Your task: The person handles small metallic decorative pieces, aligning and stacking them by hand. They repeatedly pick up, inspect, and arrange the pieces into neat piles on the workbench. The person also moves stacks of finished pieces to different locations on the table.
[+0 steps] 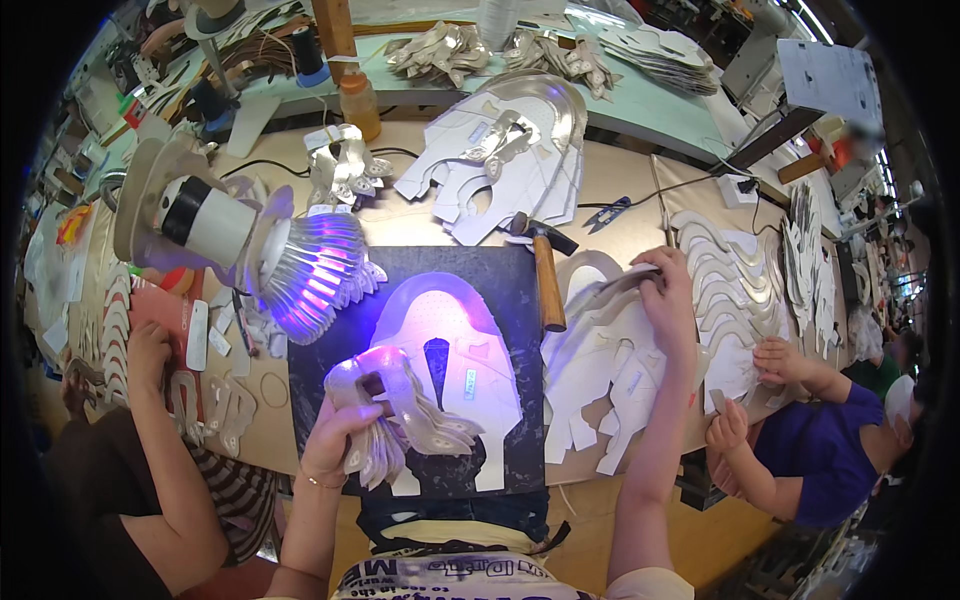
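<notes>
My left hand is closed around a bundle of small grey shoe pieces, held low over the board. Under the bundle, a white horseshoe-shaped shoe upper with a grey toe band lies on a black cutting board, lit violet by a lamp. To the right, my right hand pinches the far edge of a shoe upper from a fanned stack of uppers. The hand hides part of that edge.
A hammer lies between board and stack. The finned lamp hangs at left. Beyond are more uppers, thread snips and a jar. People work at left and right, beside wavy grey pieces.
</notes>
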Motion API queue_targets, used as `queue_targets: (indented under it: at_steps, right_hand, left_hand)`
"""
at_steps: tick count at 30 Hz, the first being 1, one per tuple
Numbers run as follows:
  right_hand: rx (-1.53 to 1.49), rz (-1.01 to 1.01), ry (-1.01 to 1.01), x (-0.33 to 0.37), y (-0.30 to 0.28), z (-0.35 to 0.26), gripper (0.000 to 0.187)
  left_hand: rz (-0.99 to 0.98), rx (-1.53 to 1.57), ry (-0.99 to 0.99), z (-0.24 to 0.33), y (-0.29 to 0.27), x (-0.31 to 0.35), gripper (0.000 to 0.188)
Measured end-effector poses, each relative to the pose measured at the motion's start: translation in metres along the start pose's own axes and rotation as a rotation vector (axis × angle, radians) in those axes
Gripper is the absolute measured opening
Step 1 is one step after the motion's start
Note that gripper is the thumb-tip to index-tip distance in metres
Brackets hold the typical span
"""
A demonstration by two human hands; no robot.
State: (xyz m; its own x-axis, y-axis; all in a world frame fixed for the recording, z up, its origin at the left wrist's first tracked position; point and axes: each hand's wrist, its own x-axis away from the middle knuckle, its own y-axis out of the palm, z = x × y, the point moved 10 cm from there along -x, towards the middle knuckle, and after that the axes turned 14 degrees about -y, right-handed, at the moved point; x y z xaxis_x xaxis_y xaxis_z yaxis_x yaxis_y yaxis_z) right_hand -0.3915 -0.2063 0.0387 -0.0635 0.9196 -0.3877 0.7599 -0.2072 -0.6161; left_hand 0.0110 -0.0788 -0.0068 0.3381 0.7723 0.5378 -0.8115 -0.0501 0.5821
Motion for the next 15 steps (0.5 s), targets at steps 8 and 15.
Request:
queue_targets:
  at_steps: [8,15]
  right_hand:
    - [0.684,-0.311,0.097,-0.023,0.025,-0.012,0.044]
    - [-0.068,-0.111,-0.274,0.016,0.045,-0.172,0.048]
  left_hand:
    - [0.002,0.043,-0.028,-0.001,0.014,-0.002,0.057]
    - [-0.027,-0.012,0.028,-0.007,0.037,-0.006,0.033]
